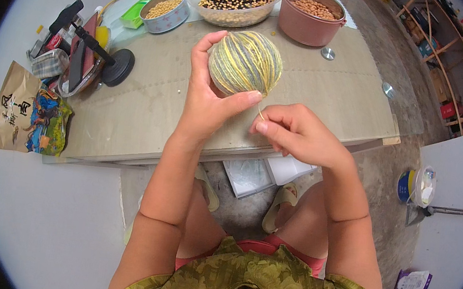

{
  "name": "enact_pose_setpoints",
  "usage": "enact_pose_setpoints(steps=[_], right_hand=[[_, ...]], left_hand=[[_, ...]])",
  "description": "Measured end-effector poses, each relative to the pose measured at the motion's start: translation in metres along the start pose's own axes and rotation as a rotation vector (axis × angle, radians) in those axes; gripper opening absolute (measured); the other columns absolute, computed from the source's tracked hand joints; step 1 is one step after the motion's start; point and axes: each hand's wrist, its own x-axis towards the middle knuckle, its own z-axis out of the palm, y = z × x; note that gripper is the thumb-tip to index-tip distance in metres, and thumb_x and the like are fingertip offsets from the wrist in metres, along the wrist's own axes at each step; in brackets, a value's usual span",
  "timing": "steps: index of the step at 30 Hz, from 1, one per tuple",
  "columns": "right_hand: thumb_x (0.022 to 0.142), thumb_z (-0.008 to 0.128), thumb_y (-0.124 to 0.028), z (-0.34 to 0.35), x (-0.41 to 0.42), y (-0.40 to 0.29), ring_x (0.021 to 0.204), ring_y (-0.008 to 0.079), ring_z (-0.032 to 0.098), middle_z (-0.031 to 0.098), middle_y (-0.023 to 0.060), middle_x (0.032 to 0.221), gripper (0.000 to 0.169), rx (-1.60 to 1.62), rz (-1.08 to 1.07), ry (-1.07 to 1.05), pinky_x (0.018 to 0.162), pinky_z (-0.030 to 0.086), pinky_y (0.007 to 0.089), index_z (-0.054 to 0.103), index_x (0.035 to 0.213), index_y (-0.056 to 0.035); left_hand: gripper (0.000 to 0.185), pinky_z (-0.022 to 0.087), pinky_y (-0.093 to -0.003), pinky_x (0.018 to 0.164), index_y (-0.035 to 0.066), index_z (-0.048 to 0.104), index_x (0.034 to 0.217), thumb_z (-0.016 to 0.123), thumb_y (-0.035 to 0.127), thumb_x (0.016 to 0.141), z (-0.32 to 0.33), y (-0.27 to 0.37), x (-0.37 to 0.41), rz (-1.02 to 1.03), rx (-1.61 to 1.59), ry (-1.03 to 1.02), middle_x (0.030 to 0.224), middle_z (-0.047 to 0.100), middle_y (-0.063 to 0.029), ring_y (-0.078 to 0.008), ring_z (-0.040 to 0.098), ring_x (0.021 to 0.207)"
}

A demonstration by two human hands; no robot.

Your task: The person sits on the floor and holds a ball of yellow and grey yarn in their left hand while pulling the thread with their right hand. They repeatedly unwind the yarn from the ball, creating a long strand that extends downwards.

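Note:
My left hand grips a large round ball of yellow, grey and pale green yarn, its thumb across the lower edge and fingers around the far left side. The ball is held up over the glass-topped table. From the ball's lower right a short length of yarn runs to my right hand. There the thumb and index finger pinch the strand, with the other fingers curled beneath. Below the hands is the table's front edge.
Along the back stand a round tin of pale beans, a clear plastic tub of mixed beans and a reddish pot of peanuts. At left are a black stand, a cluttered basket and a printed pouch. An open box lies below the table.

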Motion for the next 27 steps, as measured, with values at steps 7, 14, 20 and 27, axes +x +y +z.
enact_pose_setpoints(steps=[7,14,20,27], right_hand=[[0.089,0.059,-0.018,-0.017,-0.043,-0.040,0.054,0.0034,0.046,0.055,-0.0011,0.063,0.020,0.149,-0.160,-0.003,0.048,0.036,0.0190,0.062,0.080,-0.0007],[0.088,0.060,-0.022,-0.036,-0.038,-0.025,0.051,0.0039,0.044,0.056,0.0003,0.068,0.023,0.400,-0.361,0.214,0.045,0.037,0.0191,0.060,0.079,-0.0009],[0.087,0.062,-0.025,-0.041,-0.023,-0.014,0.054,0.0039,0.046,0.056,-0.0004,0.070,0.023,0.378,-0.347,0.295,0.048,0.040,0.0196,0.058,0.076,-0.0045],[0.091,0.058,-0.025,-0.034,-0.002,0.001,0.055,0.0026,0.046,0.053,-0.0049,0.068,0.021,0.356,-0.204,0.344,0.049,0.041,0.0188,0.060,0.083,-0.0063]], left_hand=[[0.089,0.042,-0.0318,0.096,0.010,0.036,0.135,0.080,0.005,0.058,-0.013,0.006,-0.001,-0.188,0.198,-0.146,0.122,0.046,-0.0057,-0.0168,0.049,0.112],[0.097,0.037,-0.0287,0.098,0.004,0.039,0.131,0.087,0.023,0.049,0.002,0.012,-0.012,-0.373,0.005,-0.518,0.120,0.048,-0.0055,-0.0158,0.047,0.111],[0.105,0.037,-0.0310,0.100,0.007,0.032,0.135,0.088,0.017,0.048,-0.003,0.002,-0.016,-0.310,-0.270,-0.748,0.126,0.044,-0.0052,-0.0174,0.045,0.116],[0.124,0.034,-0.0332,0.103,0.008,0.016,0.143,0.091,0.026,0.045,0.009,0.006,-0.016,-0.264,-0.420,-0.334,0.130,0.041,-0.0056,-0.0202,0.043,0.123]])
